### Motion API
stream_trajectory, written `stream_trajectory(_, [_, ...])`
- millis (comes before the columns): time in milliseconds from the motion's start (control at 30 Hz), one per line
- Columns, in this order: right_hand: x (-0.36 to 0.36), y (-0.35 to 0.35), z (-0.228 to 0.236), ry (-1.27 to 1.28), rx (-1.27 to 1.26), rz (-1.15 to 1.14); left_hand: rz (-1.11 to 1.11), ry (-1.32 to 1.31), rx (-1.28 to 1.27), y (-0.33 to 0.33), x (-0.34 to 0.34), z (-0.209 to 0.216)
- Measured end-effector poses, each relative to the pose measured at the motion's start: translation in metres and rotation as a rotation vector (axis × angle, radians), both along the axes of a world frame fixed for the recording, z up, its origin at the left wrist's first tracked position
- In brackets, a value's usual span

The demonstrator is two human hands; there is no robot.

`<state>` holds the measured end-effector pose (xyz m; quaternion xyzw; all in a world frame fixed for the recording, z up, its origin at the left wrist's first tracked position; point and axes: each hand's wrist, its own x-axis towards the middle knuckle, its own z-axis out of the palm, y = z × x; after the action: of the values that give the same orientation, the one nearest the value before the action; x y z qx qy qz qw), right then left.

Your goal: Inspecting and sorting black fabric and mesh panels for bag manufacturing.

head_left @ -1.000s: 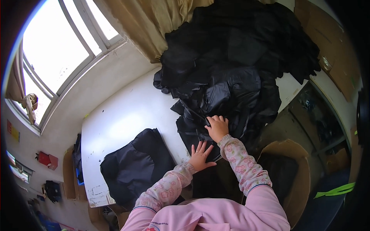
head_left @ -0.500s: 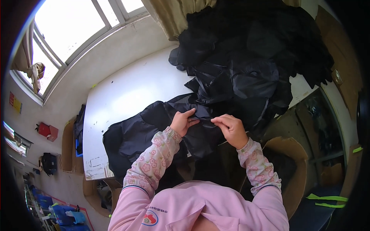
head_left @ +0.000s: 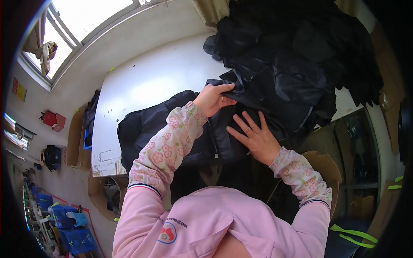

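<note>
Black cloth [head_left: 224, 144] lies under the right hand [head_left: 260, 141], its fingers spread; toward ten o'clock, the left hand [head_left: 210, 99] pinches the cloth.

Black cloth heap [head_left: 297, 38] cut off at top, cardboard box [head_left: 325, 163] partly hidden by right sleeve [head_left: 303, 176]

The view looks from the left camera of 2 fisheyes worn on the head, steeply down across the near edge of the worktop [head_left: 150, 81] toward its far edge. It is close, left hand [head_left: 211, 99] and right hand [head_left: 263, 142] mid-frame, yet wide enough for the near left corner.
</note>
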<state>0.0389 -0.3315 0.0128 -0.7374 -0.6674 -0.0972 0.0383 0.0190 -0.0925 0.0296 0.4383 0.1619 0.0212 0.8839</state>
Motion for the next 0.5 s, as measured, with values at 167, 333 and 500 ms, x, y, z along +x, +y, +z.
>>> stream_trajectory(167, [0.054, 0.022, -0.041, 0.01, 0.337, -0.192, -0.207, -0.159, 0.042, -0.017, 0.0, 0.021])
stream_trajectory(333, [0.075, 0.035, 0.009, 0.535, 0.679, -0.264, 0.172, -0.424, 0.757, -0.027, -0.054, 0.002])
stream_trajectory(500, [0.094, 0.052, 0.068, 0.721, 0.93, -0.252, 0.312, -0.393, 1.333, -0.061, -0.125, -0.046])
